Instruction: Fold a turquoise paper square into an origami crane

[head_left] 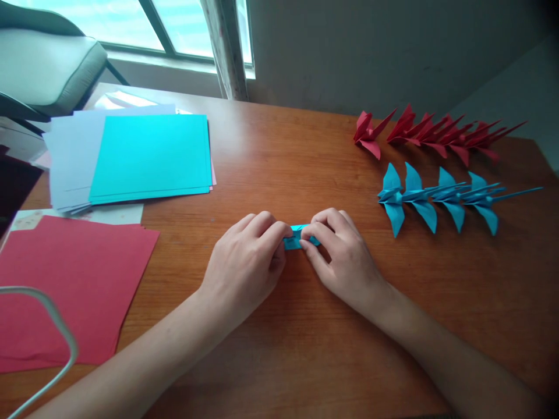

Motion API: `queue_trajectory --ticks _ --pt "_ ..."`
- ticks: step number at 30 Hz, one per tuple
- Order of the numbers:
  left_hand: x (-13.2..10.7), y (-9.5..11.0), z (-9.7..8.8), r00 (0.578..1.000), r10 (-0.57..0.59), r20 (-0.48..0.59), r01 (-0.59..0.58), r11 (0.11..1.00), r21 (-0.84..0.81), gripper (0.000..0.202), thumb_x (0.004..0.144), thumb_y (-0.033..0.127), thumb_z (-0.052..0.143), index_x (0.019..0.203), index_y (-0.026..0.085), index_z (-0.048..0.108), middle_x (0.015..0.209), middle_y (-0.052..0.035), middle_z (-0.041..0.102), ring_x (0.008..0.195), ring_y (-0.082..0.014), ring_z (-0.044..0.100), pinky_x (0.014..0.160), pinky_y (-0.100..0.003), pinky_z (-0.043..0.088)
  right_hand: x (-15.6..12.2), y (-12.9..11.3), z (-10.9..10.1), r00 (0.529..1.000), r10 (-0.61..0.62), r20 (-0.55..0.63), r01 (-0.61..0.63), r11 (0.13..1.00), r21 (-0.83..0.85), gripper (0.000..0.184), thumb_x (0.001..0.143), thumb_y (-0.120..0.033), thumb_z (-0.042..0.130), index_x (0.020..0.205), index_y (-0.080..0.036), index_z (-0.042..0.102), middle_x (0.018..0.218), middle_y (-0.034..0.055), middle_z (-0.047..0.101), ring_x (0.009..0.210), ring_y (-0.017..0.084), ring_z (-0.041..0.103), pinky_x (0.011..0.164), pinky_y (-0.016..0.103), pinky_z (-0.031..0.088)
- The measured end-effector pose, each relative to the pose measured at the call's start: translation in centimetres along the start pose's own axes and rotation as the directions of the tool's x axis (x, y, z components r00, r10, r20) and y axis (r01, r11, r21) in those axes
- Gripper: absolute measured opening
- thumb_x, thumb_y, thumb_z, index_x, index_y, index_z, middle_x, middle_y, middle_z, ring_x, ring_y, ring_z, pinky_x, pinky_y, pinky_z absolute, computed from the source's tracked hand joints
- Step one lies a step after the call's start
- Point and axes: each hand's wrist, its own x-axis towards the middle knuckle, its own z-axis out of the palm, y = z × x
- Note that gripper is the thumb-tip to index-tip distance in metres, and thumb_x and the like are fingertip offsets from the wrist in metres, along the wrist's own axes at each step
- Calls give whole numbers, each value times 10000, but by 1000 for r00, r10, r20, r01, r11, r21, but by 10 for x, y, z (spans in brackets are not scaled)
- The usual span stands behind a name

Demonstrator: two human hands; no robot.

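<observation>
Fingers are working at close quarters here; the left hand is pinching the left end of a small folded blue paper strip, its thumb mostly hidden behind the knuckles; the right hand is nipping the other end between thumb and forefinger, the tips nearly meeting; so both grips are closing on the one strip, which is lying low between them, just over the wooden table. The step in hand is looking like creasing; the next move, I'm judging, is calling for the left pinch anchoring its end while the right is lining up the edge and pressing it flat, the narrow layers perhaps risking a slip. Beyond the right grip, nested blue paper figures are lying in a row, red paper figures farther off; out left of the grip, blue sheets and red sheets are waiting in stacks.
</observation>
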Motion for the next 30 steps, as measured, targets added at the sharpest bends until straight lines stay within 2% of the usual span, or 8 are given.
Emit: queue_trajectory --ticks 4,8,10,12,18,23,26,30 --pt "-4 -6 -7 1000 18 9 -17 1000 -10 268 888 53 474 1022 212 641 999 -48 639 888 -207 594 768 -321 498 -1 0 1 1000 0 -2 0 1000 13 91 946 -163 544 889 -218 589 955 60 555 903 215 512 825 384 462" --pt "-6 -10 -13 994 67 -84 -61 996 71 211 888 92 516 1024 201 634 997 -62 641 888 -229 588 783 -354 503 -1 1 1 1000 7 -1 -7 1000 25 89 949 -166 543 901 -219 595 961 61 562 915 216 517 838 383 464" --pt "-7 -9 -14 988 117 -99 -109 991 77 225 915 125 526 1096 199 636 1050 -73 652 925 -234 593 817 -365 509 -1 1 1 1000 8 -1 -8 1000 26 84 948 -170 550 897 -216 597 962 61 566 917 215 518 838 379 464" --pt "-6 -9 -12 984 160 -76 -155 985 75 266 938 151 525 1177 207 626 1123 -81 658 965 -239 594 834 -370 512 -1 2 1 1000 8 -4 -8 1000 28 77 944 -169 560 893 -212 598 963 62 571 918 214 519 834 375 463" --pt "-4 -7 -6 998 52 -19 -49 991 128 278 950 244 531 1211 227 626 1240 -100 642 1045 -278 588 871 -423 500 -2 3 2 1000 -5 -28 6 999 40 81 944 -163 564 895 -217 599 966 60 584 917 212 525 835 376 468" --pt "-4 -2 -9 997 74 36 -80 971 223 345 911 190 522 1240 250 606 1292 -93 624 1073 -303 582 820 -442 490 -2 4 3 999 -13 -44 14 999 40 79 931 -155 579 895 -221 601 962 59 589 926 216 533 848 380 477" --pt "-3 -4 -13 994 80 72 -93 974 207 423 844 124 531 1244 248 597 1297 -83 615 1081 -302 578 840 -445 502 -3 4 2 997 -17 -75 22 997 70 76 922 -151 588 909 -226 600 951 53 598 927 215 550 848 374 484" --pt "-2 -12 -17 989 113 99 -125 983 132 494 800 71 513 1266 224 576 1292 -77 622 1104 -285 580 920 -433 508 -1 5 -3 982 4 -188 24 989 146 49 936 -194 577 905 -226 598 912 42 615 896 207 577 825 365 492"
